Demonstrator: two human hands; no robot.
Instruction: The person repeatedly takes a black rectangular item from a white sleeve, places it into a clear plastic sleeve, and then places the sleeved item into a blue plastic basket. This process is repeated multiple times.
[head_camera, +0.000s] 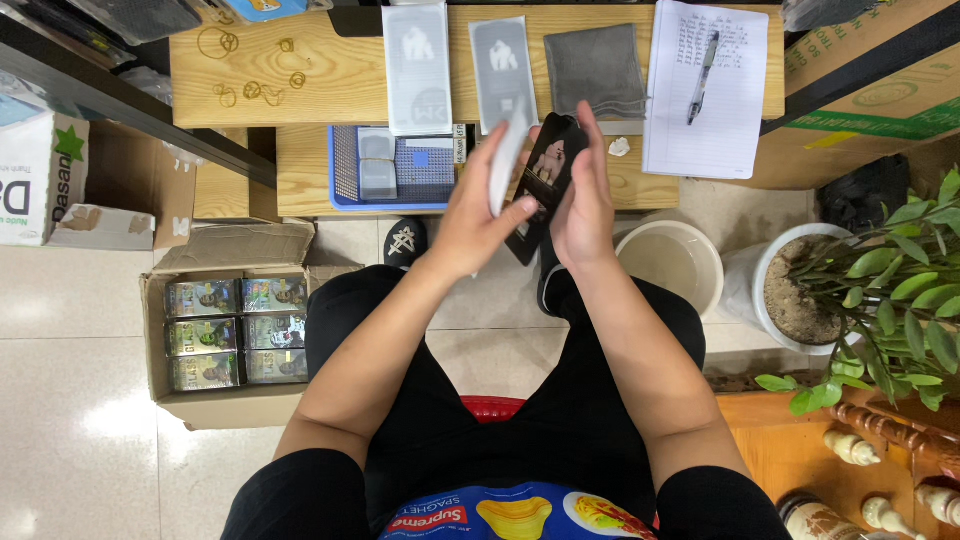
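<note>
Fingers (597, 160) of right hand (585, 215) cradling black phone (548, 180) by edges; left hand (478, 215) pinching thin sheet (507, 155). Likely light, slippery, fragile.

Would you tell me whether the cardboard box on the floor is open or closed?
Open. The cardboard box has its flaps folded outward, and rows of small printed packages show inside, lying flat.

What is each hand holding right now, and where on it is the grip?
The right hand holds a black phone by its right edge, cradling the back. The left hand pinches a thin white strip near its lower end.
</note>
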